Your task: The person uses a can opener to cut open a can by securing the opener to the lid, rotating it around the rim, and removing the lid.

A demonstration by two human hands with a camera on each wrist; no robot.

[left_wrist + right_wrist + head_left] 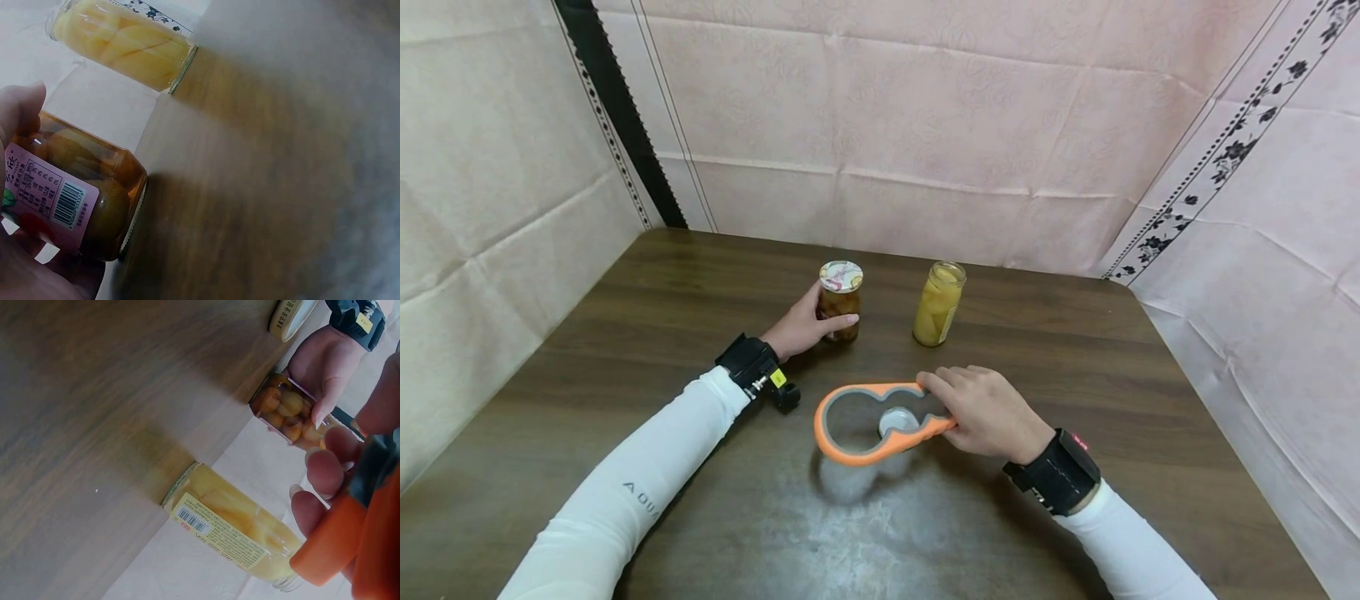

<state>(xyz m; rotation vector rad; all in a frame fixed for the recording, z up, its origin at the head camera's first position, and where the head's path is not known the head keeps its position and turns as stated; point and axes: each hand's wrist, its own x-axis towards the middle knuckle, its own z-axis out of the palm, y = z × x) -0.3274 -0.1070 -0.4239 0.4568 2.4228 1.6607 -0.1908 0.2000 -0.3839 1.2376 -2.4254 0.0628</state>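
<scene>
Left hand: the left hand (805, 327), left of centre in the head view, is curled round the brown-fruit jar, thumb across its near side.
Brown-fruit jar: the brown-fruit jar (841, 307) stands on the table (1052, 350) just above frame centre, patterned lid (841, 276) on; the left wrist view shows a pink label (53, 197) with a barcode.
Right hand: the right hand (988, 412), right of centre, has its fingers closed round the handle end of the orange opener.
Opener: the orange opener (857, 459) lies across the middle of the frame, grey-lined loop to the left; shadow below it.
Loose lid: a round lid (897, 421) on the table, seen through the loop.
Yellow-fruit jar: the yellow-fruit jar (939, 306) stands upright, mouth open, right of the brown-fruit jar and apart from it.
Wrists: black bands (1060, 472), white sleeves (640, 487).
Backdrop: pale cloth (925, 125) across the upper frame.
</scene>
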